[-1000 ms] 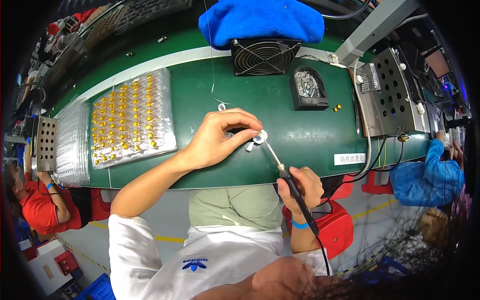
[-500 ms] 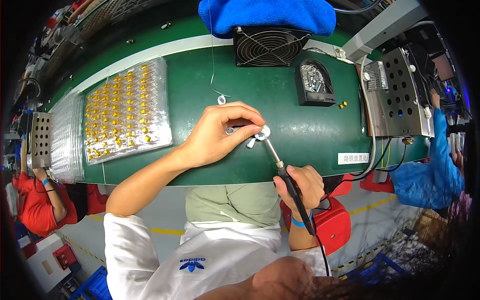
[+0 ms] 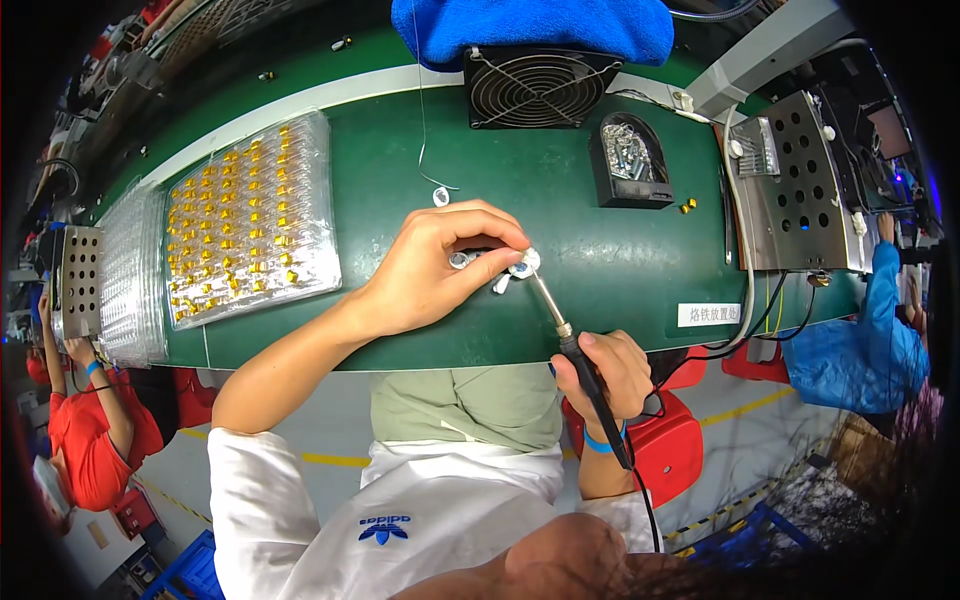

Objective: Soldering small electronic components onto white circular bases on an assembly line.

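My left hand [image 3: 425,265] is closed, thumb and forefinger pinching a small round white part [image 3: 527,262] above the green bench. A short white piece [image 3: 502,285] sticks out just below it, and a small clear-ended cylinder [image 3: 459,260] shows by the curled fingers; whether these are joined is hidden. In my right hand [image 3: 618,372] is a soldering iron [image 3: 590,384], gripped by its black handle. Its metal tip slants up and left to the round part, and appears to touch it. Beyond my left hand, a thin wire [image 3: 421,130] hangs down toward a small clear ring-shaped piece [image 3: 441,197].
Clear trays of yellow-topped parts [image 3: 250,220] lie at the left. A black fan [image 3: 541,88] stands at the back beneath a blue cloth [image 3: 540,28]. Right of it are a black bin of metal parts [image 3: 632,165] and a perforated metal box [image 3: 795,185]. Co-workers sit on both sides.
My hands, the round part and the soldering iron stay nearly in place. The co-worker in red at the left has leaned further into view, and the view has shifted slightly.
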{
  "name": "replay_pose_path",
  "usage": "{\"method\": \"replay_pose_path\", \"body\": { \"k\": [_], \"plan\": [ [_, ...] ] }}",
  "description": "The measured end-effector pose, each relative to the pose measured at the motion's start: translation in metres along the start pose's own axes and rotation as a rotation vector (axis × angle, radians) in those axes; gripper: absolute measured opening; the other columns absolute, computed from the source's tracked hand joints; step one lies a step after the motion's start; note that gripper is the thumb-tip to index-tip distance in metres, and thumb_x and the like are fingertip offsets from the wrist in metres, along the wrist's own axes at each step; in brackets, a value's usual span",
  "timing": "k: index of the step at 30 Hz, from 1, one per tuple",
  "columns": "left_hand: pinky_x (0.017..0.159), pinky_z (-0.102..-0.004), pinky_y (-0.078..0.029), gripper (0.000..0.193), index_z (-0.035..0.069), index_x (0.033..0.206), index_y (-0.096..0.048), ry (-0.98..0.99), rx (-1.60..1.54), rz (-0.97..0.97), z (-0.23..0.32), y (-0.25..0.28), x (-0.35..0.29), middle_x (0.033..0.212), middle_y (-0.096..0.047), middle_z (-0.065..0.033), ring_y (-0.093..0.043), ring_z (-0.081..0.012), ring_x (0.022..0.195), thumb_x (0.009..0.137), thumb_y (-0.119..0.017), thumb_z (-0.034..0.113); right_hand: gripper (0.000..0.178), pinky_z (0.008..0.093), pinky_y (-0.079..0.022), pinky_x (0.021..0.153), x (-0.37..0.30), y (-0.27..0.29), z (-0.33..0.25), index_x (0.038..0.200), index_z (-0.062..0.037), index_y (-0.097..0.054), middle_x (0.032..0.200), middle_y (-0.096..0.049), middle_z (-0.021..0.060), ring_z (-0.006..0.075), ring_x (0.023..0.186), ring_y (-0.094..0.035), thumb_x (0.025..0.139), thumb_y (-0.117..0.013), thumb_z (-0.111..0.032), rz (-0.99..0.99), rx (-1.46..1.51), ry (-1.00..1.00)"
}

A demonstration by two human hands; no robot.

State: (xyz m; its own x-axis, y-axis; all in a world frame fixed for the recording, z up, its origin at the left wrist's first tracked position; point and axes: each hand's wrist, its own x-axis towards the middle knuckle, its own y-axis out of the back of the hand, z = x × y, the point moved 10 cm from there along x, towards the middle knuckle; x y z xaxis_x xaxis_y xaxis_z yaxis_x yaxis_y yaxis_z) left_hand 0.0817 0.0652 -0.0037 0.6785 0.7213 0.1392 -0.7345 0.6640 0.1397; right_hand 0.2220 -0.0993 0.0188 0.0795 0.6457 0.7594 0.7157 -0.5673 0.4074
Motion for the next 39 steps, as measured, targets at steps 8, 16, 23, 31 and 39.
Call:
{"method": "replay_pose_path", "body": {
  "k": [8, 16, 23, 31, 39],
  "plan": [
    [0.090, -0.0316, -0.061, 0.016, -0.003, 0.108, -0.073, -0.005, 0.024, 0.007, 0.003, -0.001, -0.002, 0.112, -0.072, -0.0124, -0.073, -0.0204, 0.100, 0.093, -0.070, -0.003, 0.039, 0.0334, -0.048, 0.051, -0.004, 0.006, 0.004, 0.108, 0.0023, -0.069, 0.074, -0.069, 0.0128, 0.0260, 0.054, -0.062, 0.079, -0.090, -0.014, 0.059, 0.049, -0.011],
    [0.096, -0.0327, -0.058, 0.020, -0.005, 0.111, -0.071, 0.027, 0.095, -0.023, 0.001, -0.004, -0.002, 0.115, -0.072, -0.0150, -0.070, -0.0209, 0.108, 0.092, -0.070, -0.007, 0.037, 0.0333, -0.048, 0.049, -0.005, 0.007, 0.005, 0.105, 0.0045, -0.068, 0.075, -0.064, 0.0100, 0.0209, 0.051, -0.057, 0.084, -0.087, -0.020, 0.077, 0.043, 0.009],
    [0.099, -0.0347, -0.057, 0.034, -0.006, 0.122, -0.066, -0.020, 0.111, 0.022, 0.008, -0.005, -0.004, 0.112, -0.075, -0.0151, -0.073, -0.0227, 0.109, 0.088, -0.070, -0.010, 0.036, 0.0321, -0.046, 0.048, -0.001, 0.003, 0.005, 0.106, 0.0050, -0.069, 0.073, -0.065, 0.0096, 0.0212, 0.052, -0.058, 0.083, -0.087, -0.017, 0.022, 0.059, 0.000],
    [0.100, -0.0349, -0.057, 0.038, -0.006, 0.124, -0.065, -0.035, 0.144, 0.002, 0.009, -0.006, -0.003, 0.115, -0.075, -0.0173, -0.073, -0.0248, 0.112, 0.087, -0.070, -0.011, 0.038, 0.0319, -0.046, 0.050, 0.003, -0.002, 0.002, 0.106, 0.0044, -0.069, 0.071, -0.066, 0.0103, 0.0234, 0.052, -0.059, 0.080, -0.089, -0.015, -0.044, 0.032, 0.006],
    [0.097, -0.0338, -0.058, 0.037, -0.005, 0.123, -0.066, -0.071, 0.180, 0.004, 0.012, -0.005, -0.003, 0.113, -0.076, -0.0165, -0.074, -0.0237, 0.110, 0.087, -0.070, -0.010, 0.037, 0.0322, -0.047, 0.051, 0.003, -0.003, 0.000, 0.106, 0.0031, -0.070, 0.075, -0.068, 0.0124, 0.0244, 0.055, -0.061, 0.079, -0.089, -0.013, -0.057, 0.008, 0.015]
  ]
}}
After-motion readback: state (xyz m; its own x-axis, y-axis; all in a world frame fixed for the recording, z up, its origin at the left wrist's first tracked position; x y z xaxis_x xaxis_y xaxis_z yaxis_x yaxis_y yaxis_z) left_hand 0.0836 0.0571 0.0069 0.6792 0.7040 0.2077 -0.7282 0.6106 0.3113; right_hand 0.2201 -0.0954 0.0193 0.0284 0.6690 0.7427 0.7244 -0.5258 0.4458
